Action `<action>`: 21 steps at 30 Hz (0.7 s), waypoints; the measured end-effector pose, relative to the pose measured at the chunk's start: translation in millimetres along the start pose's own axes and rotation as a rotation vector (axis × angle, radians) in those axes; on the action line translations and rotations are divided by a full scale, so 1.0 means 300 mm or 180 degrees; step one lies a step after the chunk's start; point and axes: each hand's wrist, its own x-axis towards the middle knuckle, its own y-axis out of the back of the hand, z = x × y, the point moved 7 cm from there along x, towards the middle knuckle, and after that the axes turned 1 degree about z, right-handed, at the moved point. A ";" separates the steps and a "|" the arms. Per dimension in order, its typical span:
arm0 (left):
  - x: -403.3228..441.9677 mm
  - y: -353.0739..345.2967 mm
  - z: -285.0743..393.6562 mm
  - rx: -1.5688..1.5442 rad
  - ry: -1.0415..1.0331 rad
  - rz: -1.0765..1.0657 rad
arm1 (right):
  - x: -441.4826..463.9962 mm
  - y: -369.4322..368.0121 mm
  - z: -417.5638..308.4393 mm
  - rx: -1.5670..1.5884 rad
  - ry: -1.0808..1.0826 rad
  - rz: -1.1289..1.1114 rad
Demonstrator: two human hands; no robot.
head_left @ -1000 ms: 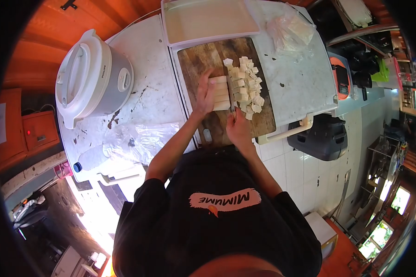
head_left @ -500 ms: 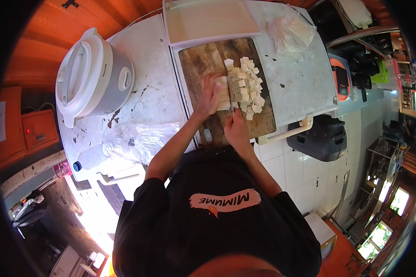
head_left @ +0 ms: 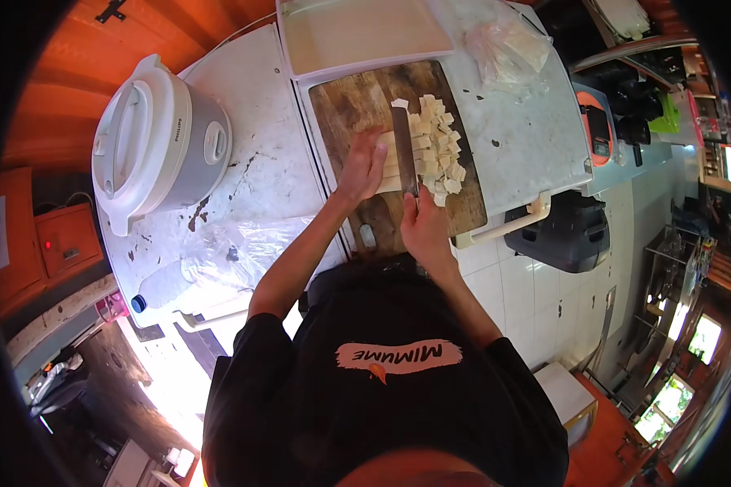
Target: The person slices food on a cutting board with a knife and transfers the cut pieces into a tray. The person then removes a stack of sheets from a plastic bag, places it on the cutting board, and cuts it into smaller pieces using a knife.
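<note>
A knife [head_left: 404,150] is gripped by its handle in my right hand [head_left: 426,233], its broad blade tilted flat across the pale food and pointing away from me. My left hand [head_left: 362,168] rests on the uncut pale strips [head_left: 388,166], left of the blade, fingers bent over them; what the fingertips do is partly hidden. Right of the blade lies a heap of pale cubes [head_left: 440,150]. All of it sits on a wooden cutting board [head_left: 341,101].
A white tray [head_left: 365,36] stands beyond the board. Left is a rice cooker [head_left: 158,142], with clear plastic [head_left: 235,252] and a blue-capped bottle [head_left: 142,302] nearer me. At the back right lies a plastic bag [head_left: 508,53]. A dark bin [head_left: 564,235] stands on the floor.
The knife has turned from edge-down between strips and cubes to showing its flat side. My right hand has shifted slightly right and nearer me. The whole view has moved slightly.
</note>
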 end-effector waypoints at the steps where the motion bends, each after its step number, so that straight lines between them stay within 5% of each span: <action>1: 0.000 0.000 0.002 0.0044 -0.0001 -0.0083 | 0.001 -0.001 -0.008 0.0088 0.0052 0.0136; 10: -0.018 0.063 0.081 0.0663 -0.0154 -0.1342 | -0.001 0.038 -0.003 0.0325 -0.0416 0.0056; 21: -0.017 0.071 0.071 0.0874 -0.0225 -0.1256 | -0.019 0.001 -0.023 0.0343 -0.0296 0.0012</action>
